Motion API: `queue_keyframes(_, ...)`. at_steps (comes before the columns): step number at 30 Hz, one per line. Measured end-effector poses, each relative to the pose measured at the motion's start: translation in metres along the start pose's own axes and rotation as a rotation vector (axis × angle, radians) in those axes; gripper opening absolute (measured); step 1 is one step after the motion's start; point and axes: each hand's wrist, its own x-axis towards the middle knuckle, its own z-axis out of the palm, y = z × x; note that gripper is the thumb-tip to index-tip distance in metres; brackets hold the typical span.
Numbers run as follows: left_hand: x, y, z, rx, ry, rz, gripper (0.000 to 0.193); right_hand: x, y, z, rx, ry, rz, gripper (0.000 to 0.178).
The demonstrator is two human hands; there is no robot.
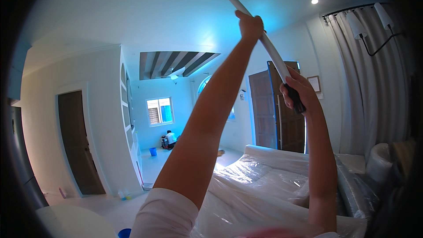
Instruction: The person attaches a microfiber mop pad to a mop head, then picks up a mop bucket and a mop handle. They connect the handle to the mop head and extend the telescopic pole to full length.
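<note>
Both my arms reach up, holding a long white pole [274, 53] that slants toward the ceiling and runs out of the picture at the top. My left hand [251, 26] is wrapped round the pole's middle stretch. Lower down, my right hand [300, 89] grips it near its black handle end [294, 99]. Whatever is on the pole's upper end lies out of view.
A plastic-covered sofa [264, 174] fills the space below my arms. To the right hang grey curtains [352, 75] beside a wall lamp [357, 26]. Dark doors [264, 105] stand beyond. Far off, a person [171, 138] crouches near a blue bucket [153, 151].
</note>
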Motion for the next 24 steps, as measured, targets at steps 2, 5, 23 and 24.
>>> queue_keyframes(2,-0.018,-0.004,0.03,-0.08,-0.069,-0.069,0.053,-0.011,0.005,-0.022,0.007,0.068,0.028,0.052)
queue_keyframes(5,-0.023,-0.015,0.053,-0.084,-0.115,-0.147,0.05,-0.019,0.005,-0.035,0.0,0.135,0.062,0.053)
queue_keyframes(23,-0.117,0.008,-0.083,-0.23,-0.306,-0.374,0.069,-0.074,0.049,0.074,0.13,-0.019,0.256,0.07)
queue_keyframes(24,-0.127,0.013,-0.094,-0.188,-0.244,-0.394,0.071,-0.082,0.059,0.081,0.193,-0.046,0.289,0.069)
